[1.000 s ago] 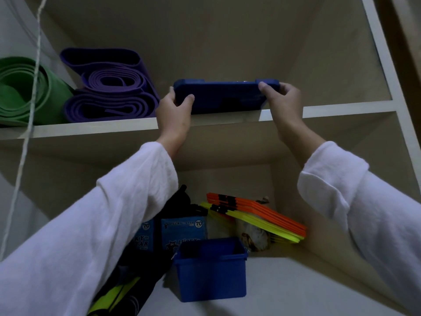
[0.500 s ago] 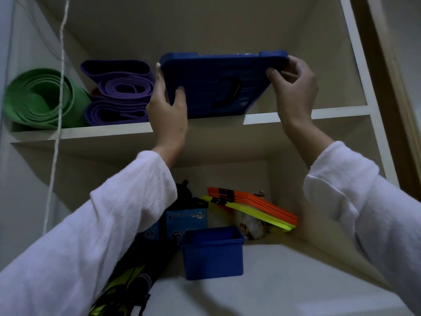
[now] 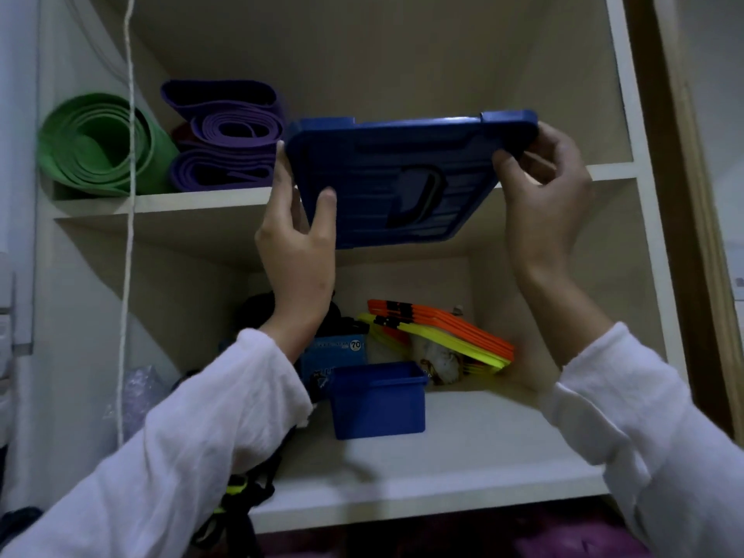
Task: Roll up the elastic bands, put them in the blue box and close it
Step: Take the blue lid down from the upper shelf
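both hands hold a flat blue plastic lid with a recessed handle [image 3: 406, 175] in front of the upper shelf edge. left hand [image 3: 300, 239]: thumb pressed on the lid's face near its lower left corner, fingers wrapped behind the left edge. right hand [image 3: 543, 187]: fingers curled round the lid's upper right corner, thumb on the face. both forearms rise from the bottom of the view in white long sleeves [image 3: 209, 432]. the lid is tilted, its lower edge nearer the camera, its ribbed face towards the viewer.

lower shelf, front: a small open blue plastic box [image 3: 378, 400] stands on the white shelf board [image 3: 463, 469], below the lid and between the two arms. its contents cannot be seen from this angle. just behind it to the left sits a blue printed carton marked 70 [image 3: 336, 352]. behind it to the right a stack of flat orange and yellow plastic rings [image 3: 443, 340] leans against the back wall. dark straps with yellow trim [image 3: 237, 497] hang at the shelf's left front.

upper shelf, further back: a folded purple elastic band [image 3: 225, 134] lies left of the lid, and a rolled green elastic band [image 3: 100, 145] lies beside it at the far left. a white cord [image 3: 128, 235] hangs vertically in front of the green roll.
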A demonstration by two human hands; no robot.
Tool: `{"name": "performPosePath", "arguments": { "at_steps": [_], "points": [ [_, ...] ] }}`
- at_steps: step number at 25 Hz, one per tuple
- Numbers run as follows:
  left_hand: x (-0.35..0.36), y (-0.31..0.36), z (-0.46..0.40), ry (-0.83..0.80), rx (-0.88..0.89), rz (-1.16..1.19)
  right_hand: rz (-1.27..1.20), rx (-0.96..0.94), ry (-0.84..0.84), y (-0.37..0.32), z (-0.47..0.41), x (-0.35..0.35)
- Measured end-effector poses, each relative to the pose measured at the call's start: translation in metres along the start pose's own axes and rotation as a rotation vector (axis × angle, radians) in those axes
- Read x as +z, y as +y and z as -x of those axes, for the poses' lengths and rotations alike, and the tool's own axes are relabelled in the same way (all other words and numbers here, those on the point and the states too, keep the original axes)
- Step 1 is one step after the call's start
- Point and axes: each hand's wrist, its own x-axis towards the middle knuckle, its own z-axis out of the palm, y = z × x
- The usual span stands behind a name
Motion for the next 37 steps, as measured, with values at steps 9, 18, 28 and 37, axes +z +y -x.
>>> {"name": "performPosePath", "arguments": {
  "at_steps": [9,18,28,37],
  "points": [
    [-0.015,-0.068,0.073,-0.092,-0.118,-0.086,0.18,0.116,-0.022,0.062,0.077,-0.033],
    [0.004,-0.13,0.099,-0.203,-0.264,-0.065,0.222,0.29,-0.005,0.131,0.109,-0.042],
    [0.041,-0.224,0.094,-0.349,-0.241,-0.365,0.052,0.562,0.04,0.23,0.076,-0.016],
    [0.05,-0.316,0.091,-0.037,-0.745,-0.162,-0.17,0.918,0.024,0.329,0.073,0.002]
  ]
}}
